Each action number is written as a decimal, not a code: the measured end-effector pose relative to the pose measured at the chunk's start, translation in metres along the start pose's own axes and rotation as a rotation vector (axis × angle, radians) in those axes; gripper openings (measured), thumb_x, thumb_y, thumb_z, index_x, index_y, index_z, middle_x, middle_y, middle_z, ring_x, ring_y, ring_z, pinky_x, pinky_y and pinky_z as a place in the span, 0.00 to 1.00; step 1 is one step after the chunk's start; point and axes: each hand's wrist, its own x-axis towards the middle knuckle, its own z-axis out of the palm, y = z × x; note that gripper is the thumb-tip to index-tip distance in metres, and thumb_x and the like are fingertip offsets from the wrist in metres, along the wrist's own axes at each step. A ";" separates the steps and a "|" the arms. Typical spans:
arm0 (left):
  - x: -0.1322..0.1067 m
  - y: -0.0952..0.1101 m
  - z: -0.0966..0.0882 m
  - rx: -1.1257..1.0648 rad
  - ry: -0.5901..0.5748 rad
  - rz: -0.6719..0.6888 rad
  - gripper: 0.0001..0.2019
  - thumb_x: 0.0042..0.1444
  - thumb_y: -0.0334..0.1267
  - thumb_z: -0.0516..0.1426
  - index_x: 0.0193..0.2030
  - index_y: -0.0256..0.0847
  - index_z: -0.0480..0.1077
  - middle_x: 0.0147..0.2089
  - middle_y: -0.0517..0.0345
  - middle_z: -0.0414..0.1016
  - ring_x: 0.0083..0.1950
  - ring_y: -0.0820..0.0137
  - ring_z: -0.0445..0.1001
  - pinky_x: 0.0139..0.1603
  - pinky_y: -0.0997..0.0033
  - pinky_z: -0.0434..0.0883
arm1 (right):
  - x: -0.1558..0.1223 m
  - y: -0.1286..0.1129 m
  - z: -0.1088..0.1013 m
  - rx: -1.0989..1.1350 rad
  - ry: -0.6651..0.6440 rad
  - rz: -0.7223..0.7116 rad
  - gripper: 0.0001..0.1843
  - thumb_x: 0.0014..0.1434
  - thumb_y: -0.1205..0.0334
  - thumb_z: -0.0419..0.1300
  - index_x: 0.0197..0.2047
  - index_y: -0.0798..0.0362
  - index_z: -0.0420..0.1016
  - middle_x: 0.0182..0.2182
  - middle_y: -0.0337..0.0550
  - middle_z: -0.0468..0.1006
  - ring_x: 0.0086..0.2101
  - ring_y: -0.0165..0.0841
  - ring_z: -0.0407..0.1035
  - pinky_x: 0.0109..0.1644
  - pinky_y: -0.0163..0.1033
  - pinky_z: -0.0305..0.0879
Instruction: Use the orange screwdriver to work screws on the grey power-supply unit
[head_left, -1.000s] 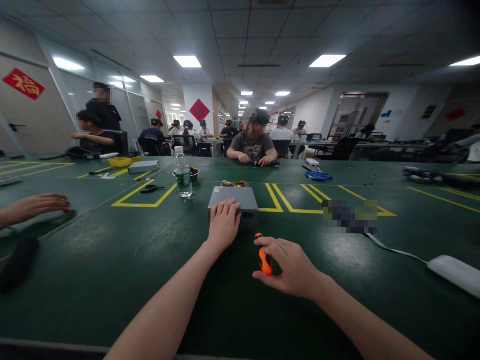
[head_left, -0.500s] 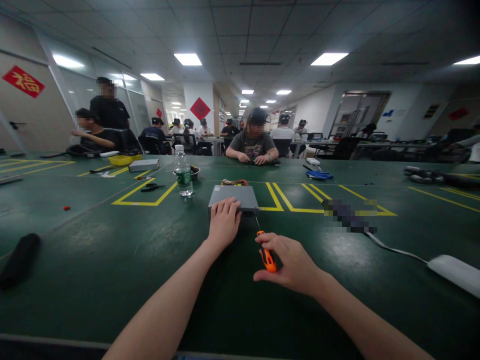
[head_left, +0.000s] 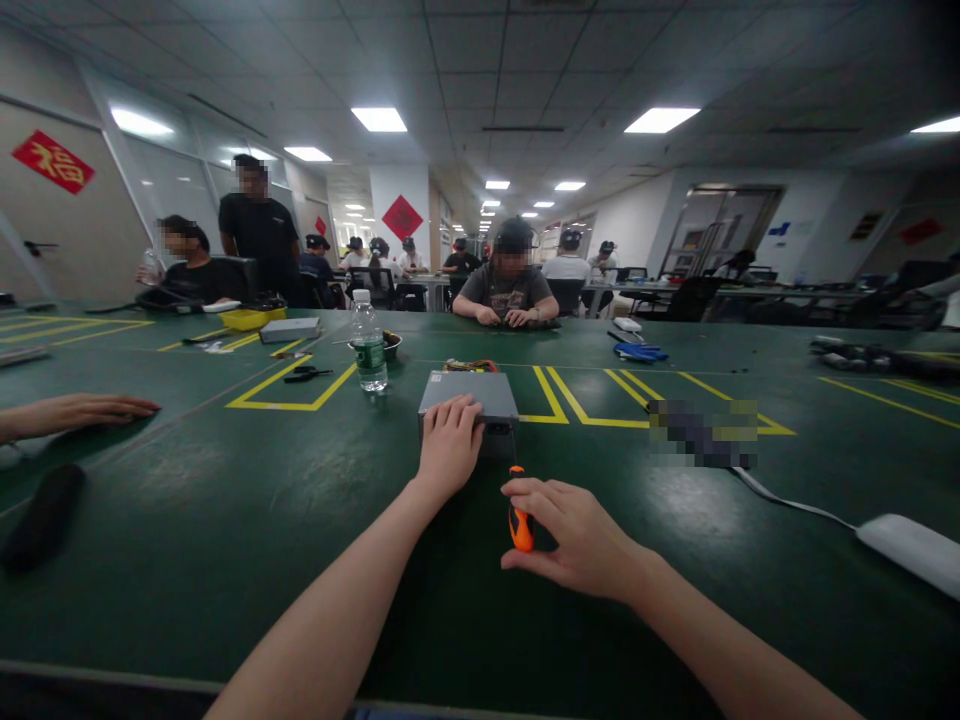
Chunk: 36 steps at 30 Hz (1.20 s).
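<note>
- Head view: the metal box [head_left: 480, 390] sits on the green table [head_left: 225, 560]; wires [head_left: 471, 366] bunch behind it;
- the left hand [head_left: 450, 440] lies on the box's top and near edge, fingers nearly straight, grasping nothing;
- the right hand [head_left: 570, 530], in front of the box's right corner, curls loosely, fingertips and thumb holding 1 screwdriver [head_left: 520, 530]; whether its tip touches the box, I cannot tell;
- left of the box stands 1 bottle [head_left: 370, 355].

A bottle [head_left: 369, 352] narrows passage beside the box [head_left: 484, 386].
</note>
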 end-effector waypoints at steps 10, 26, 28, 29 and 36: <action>-0.001 -0.001 0.000 0.006 0.002 0.002 0.12 0.59 0.36 0.49 0.50 0.43 0.65 0.56 0.53 0.67 0.58 0.63 0.61 0.58 0.57 0.55 | 0.002 -0.006 -0.007 -0.059 -0.112 -0.031 0.18 0.57 0.55 0.56 0.49 0.53 0.65 0.46 0.52 0.70 0.41 0.38 0.70 0.40 0.42 0.68; -0.001 0.000 0.001 0.012 -0.006 -0.004 0.12 0.59 0.36 0.49 0.50 0.44 0.65 0.56 0.54 0.67 0.58 0.63 0.61 0.58 0.57 0.55 | 0.003 -0.005 -0.005 -0.037 -0.054 -0.022 0.17 0.57 0.52 0.56 0.44 0.55 0.66 0.44 0.53 0.71 0.39 0.38 0.70 0.39 0.41 0.67; -0.001 -0.001 0.001 0.015 -0.001 -0.001 0.12 0.59 0.36 0.49 0.50 0.44 0.64 0.56 0.54 0.67 0.58 0.63 0.61 0.58 0.57 0.55 | 0.002 -0.004 -0.004 -0.009 -0.034 0.013 0.17 0.56 0.49 0.57 0.39 0.55 0.65 0.44 0.53 0.72 0.38 0.37 0.71 0.39 0.42 0.68; -0.001 -0.001 0.001 0.015 0.000 0.001 0.12 0.59 0.36 0.49 0.50 0.44 0.64 0.56 0.55 0.67 0.58 0.63 0.61 0.58 0.58 0.55 | 0.001 -0.004 -0.004 0.008 -0.037 0.033 0.18 0.55 0.49 0.57 0.38 0.55 0.65 0.44 0.53 0.73 0.39 0.38 0.71 0.40 0.42 0.68; -0.001 -0.002 0.000 0.013 0.001 0.008 0.12 0.59 0.36 0.49 0.49 0.43 0.65 0.56 0.55 0.67 0.58 0.63 0.61 0.58 0.58 0.56 | 0.001 -0.004 -0.006 -0.053 -0.063 -0.022 0.20 0.57 0.55 0.56 0.50 0.55 0.64 0.46 0.53 0.70 0.41 0.39 0.70 0.41 0.42 0.68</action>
